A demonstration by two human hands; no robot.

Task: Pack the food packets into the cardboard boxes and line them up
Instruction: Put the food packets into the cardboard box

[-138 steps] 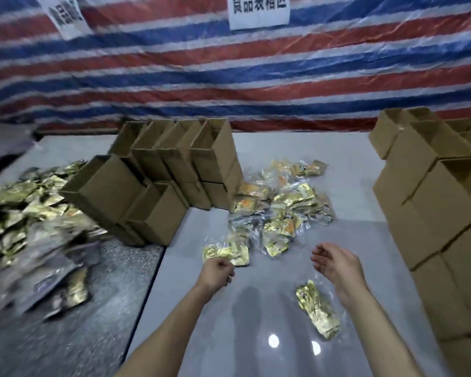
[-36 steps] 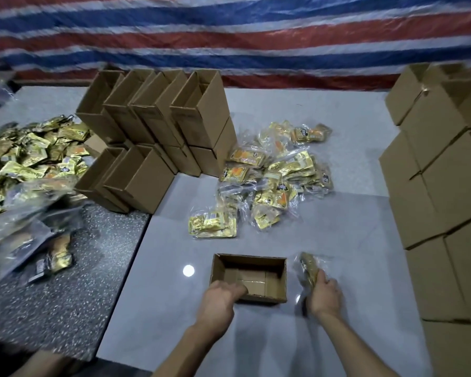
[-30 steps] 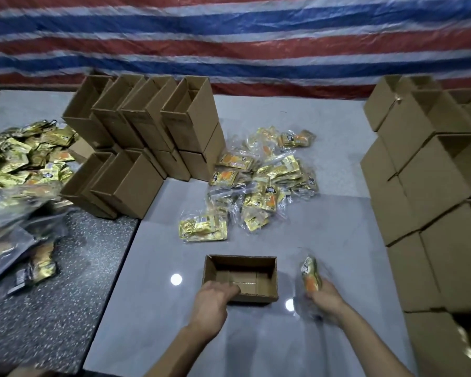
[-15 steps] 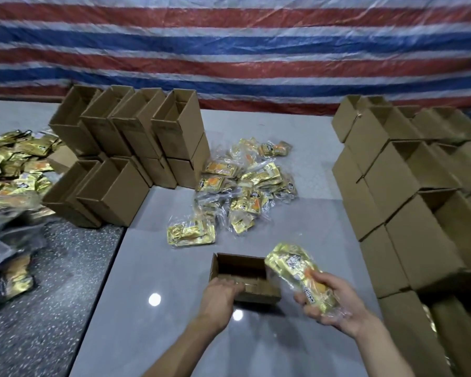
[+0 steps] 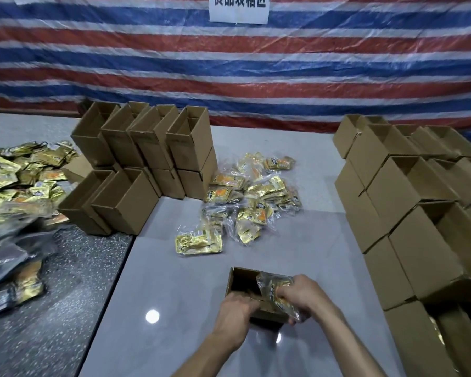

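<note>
Overhead light is soft and dimmish; one lamp glares as a white spot on the glossy grey table (image 5: 174,281). Left edge smears with blur, and the wide lens bows the edges.

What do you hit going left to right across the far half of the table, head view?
Loose gold packets on the dark table → stacked open cardboard boxes → pile of bagged food packets → tall box stack at the right edge.
</note>
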